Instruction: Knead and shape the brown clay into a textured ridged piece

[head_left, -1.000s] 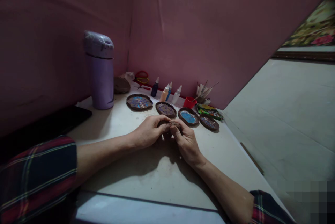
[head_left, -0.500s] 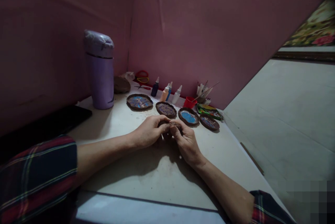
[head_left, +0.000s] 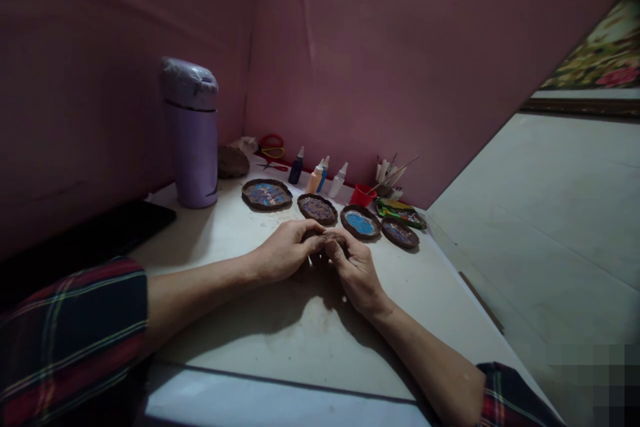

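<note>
Nearest the viewer, two plaid sleeves (head_left: 90, 327) were pushed up the forearms, which reached over a pale desk (head_left: 310, 354). Near its middle, the left hand (head_left: 285, 250) and right hand (head_left: 359, 274) came together around a small brown clay piece (head_left: 336, 236). Each hand was closed on it, thumb against bent fingers; the fingers partly hid its shape. A dark flat object (head_left: 135, 220) lay at the left.

Just beyond the hands, four brown, wavy-rimmed dishes (head_left: 360, 222) sat in a row slanting nearer toward the right; the third had a bright blue inside, the others mottled ones. A tall purple tumbler (head_left: 193, 147) stood upright at left, with a brown clay lump (head_left: 233, 162) beside it.

Behind the dishes stood four nozzle-tipped bottles (head_left: 314, 179): dark, orange, blue and white. To their right were a red cup (head_left: 362, 196) and a green packet (head_left: 400, 212). Red-and-yellow-handled scissors (head_left: 273, 147) lay toward the back, before pink panels (head_left: 350, 67). A framed picture (head_left: 600, 67) hung at far right.
</note>
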Demonstrator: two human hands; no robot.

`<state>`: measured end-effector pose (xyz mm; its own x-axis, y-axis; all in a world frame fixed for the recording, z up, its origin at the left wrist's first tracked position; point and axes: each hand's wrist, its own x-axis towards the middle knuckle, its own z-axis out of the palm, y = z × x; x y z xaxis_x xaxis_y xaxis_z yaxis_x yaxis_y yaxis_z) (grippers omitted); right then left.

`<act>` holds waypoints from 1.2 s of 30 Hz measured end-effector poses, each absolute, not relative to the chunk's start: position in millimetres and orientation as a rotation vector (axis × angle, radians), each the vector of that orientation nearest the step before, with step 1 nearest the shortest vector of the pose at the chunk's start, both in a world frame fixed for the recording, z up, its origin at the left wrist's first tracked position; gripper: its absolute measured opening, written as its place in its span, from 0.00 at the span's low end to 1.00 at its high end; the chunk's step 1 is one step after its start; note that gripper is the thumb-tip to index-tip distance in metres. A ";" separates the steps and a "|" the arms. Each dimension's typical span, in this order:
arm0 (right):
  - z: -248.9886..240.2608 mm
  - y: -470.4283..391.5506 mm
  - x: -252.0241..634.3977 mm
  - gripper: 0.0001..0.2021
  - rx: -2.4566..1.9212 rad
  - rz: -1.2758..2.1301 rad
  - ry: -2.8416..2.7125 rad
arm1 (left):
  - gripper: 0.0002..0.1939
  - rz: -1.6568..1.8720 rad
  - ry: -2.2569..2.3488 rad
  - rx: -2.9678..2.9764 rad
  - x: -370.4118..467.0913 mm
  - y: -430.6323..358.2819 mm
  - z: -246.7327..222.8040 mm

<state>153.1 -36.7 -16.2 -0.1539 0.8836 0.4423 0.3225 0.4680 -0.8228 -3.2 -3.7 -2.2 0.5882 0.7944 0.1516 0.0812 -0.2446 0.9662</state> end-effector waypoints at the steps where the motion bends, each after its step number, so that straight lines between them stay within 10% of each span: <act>1: -16.6 -36.6 153.3 0.12 -1.042 0.700 -1.708 | 0.17 0.799 0.731 1.702 -3.0 -3.5 -2.5; 36: -17.7 -35.2 154.7 0.12 -1.049 0.664 -1.716 | 0.17 0.780 0.752 1.682 -2.4 -4.7 -2.4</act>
